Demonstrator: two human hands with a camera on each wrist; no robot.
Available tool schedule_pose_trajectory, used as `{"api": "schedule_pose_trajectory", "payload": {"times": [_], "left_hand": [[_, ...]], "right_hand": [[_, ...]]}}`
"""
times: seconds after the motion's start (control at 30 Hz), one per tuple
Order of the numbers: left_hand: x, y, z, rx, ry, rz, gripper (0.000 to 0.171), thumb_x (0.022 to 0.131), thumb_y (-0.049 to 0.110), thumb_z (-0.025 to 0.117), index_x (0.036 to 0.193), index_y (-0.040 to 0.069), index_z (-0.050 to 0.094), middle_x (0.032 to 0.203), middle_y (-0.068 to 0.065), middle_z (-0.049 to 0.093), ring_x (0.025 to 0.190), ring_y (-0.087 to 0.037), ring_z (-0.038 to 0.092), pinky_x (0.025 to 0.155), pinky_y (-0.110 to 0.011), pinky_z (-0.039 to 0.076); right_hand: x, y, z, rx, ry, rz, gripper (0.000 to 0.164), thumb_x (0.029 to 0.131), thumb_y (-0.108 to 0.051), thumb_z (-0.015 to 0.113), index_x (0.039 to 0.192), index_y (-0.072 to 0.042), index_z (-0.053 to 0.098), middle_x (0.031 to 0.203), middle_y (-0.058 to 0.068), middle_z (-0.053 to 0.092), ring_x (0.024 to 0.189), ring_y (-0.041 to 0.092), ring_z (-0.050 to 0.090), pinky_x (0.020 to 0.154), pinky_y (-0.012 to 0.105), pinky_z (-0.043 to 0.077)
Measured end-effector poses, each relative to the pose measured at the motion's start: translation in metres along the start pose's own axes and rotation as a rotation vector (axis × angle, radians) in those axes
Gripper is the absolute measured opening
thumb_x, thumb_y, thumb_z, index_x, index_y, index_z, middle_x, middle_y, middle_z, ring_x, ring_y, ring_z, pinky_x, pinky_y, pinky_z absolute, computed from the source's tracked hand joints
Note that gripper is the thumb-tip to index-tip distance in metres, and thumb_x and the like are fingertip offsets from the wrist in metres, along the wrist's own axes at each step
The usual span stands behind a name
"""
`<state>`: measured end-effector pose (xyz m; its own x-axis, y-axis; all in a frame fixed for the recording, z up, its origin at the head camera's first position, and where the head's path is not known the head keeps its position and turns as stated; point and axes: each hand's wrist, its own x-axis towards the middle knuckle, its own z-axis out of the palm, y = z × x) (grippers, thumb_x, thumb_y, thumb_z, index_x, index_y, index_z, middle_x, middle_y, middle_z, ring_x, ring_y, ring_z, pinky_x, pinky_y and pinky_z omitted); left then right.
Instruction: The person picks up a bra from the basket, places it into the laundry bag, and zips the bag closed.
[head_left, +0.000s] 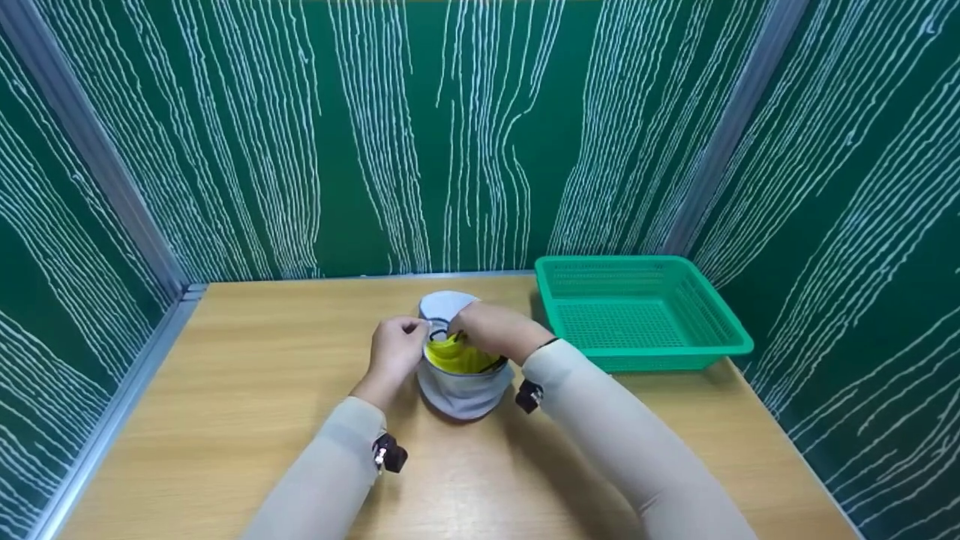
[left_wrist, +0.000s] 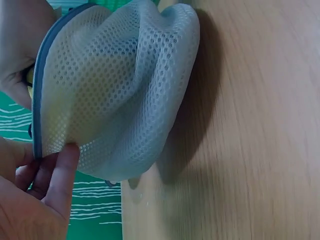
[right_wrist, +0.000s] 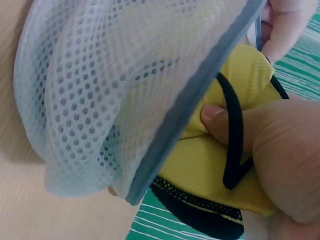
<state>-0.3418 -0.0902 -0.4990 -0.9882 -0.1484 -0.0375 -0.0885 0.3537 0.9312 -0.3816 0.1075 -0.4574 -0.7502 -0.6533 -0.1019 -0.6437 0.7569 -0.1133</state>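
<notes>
A white mesh laundry bag [head_left: 463, 397] with a grey zipper edge stands on the table with its mouth open. My left hand [head_left: 396, 349] pinches the bag's rim at its left side; in the left wrist view its fingers [left_wrist: 62, 175] lie on the mesh just below the zipper. Inside the mouth is a yellow ribbed cloth item [head_left: 455, 357] with black straps and black trim. My right hand [head_left: 499, 328] reaches into the mouth and grips this cloth, its thumb [right_wrist: 215, 117] pressed on the yellow fabric beside a black strap. The lower part of the cloth shows faintly through the mesh.
A green plastic basket [head_left: 645, 351] stands at the table's back right, close to the right forearm. Green panels [head_left: 367, 180] with white streaks enclose the wooden table [head_left: 262, 360] at the back and sides.
</notes>
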Motion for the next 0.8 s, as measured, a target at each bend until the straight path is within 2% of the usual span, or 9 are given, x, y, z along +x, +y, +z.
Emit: {"api": "schedule_pose_trajectory", "payload": {"times": [0.13, 0.23, 0.47, 0.6, 0.7, 0.8], "left_hand": [[-0.001, 0.001, 0.001, 0.018, 0.020, 0.051, 0.024, 0.113, 0.020, 0.066, 0.111, 0.007, 0.086, 0.112, -0.010, 0.079, 0.105, -0.024, 0.069, 0.091, -0.037, 0.062], [-0.002, 0.002, 0.002, 0.010, 0.027, 0.058, 0.025, 0.114, 0.020, 0.066, 0.120, 0.006, 0.086, 0.121, -0.012, 0.081, 0.111, -0.024, 0.072, 0.101, -0.041, 0.064], [-0.001, 0.000, 0.004, -0.070, 0.024, 0.018, 0.028, 0.115, 0.021, 0.065, 0.129, 0.005, 0.083, 0.132, -0.015, 0.079, 0.125, -0.029, 0.073, 0.113, -0.045, 0.063], [-0.001, 0.000, 0.003, -0.115, 0.017, -0.017, 0.031, 0.116, 0.022, 0.064, 0.136, 0.004, 0.080, 0.141, -0.017, 0.077, 0.135, -0.032, 0.071, 0.119, -0.046, 0.060], [-0.001, 0.001, 0.002, -0.138, 0.020, -0.023, 0.030, 0.116, 0.022, 0.064, 0.136, 0.004, 0.079, 0.140, -0.016, 0.076, 0.135, -0.032, 0.071, 0.118, -0.045, 0.060], [-0.002, 0.000, 0.003, -0.146, 0.020, -0.019, 0.029, 0.116, 0.021, 0.064, 0.133, 0.005, 0.080, 0.136, -0.015, 0.077, 0.129, -0.030, 0.072, 0.113, -0.042, 0.062]], "right_hand": [[0.003, -0.007, 0.004, -0.127, 0.005, -0.084, 0.024, 0.111, -0.007, 0.072, 0.126, -0.018, 0.087, 0.120, 0.003, 0.085, 0.101, 0.020, 0.073, 0.107, 0.040, 0.066], [0.005, -0.012, 0.008, -0.192, -0.003, -0.128, 0.019, 0.111, -0.007, 0.073, 0.122, -0.016, 0.086, 0.114, 0.004, 0.085, 0.098, 0.020, 0.073, 0.106, 0.040, 0.066], [0.010, -0.020, 0.020, -0.245, -0.047, -0.100, 0.014, 0.112, -0.010, 0.070, 0.116, -0.015, 0.082, 0.105, 0.003, 0.084, 0.089, 0.017, 0.068, 0.096, 0.035, 0.066], [0.014, -0.025, 0.025, -0.279, -0.063, -0.094, 0.012, 0.113, -0.012, 0.070, 0.117, -0.015, 0.081, 0.105, 0.003, 0.083, 0.090, 0.019, 0.070, 0.093, 0.035, 0.065], [0.016, -0.027, 0.028, -0.333, -0.062, -0.111, 0.014, 0.114, -0.013, 0.067, 0.118, -0.014, 0.080, 0.110, 0.005, 0.083, 0.096, 0.021, 0.075, 0.095, 0.037, 0.065], [0.016, -0.026, 0.031, -0.319, -0.030, -0.112, 0.018, 0.116, -0.014, 0.062, 0.117, -0.013, 0.081, 0.112, 0.007, 0.084, 0.101, 0.024, 0.080, 0.096, 0.040, 0.067]]}}
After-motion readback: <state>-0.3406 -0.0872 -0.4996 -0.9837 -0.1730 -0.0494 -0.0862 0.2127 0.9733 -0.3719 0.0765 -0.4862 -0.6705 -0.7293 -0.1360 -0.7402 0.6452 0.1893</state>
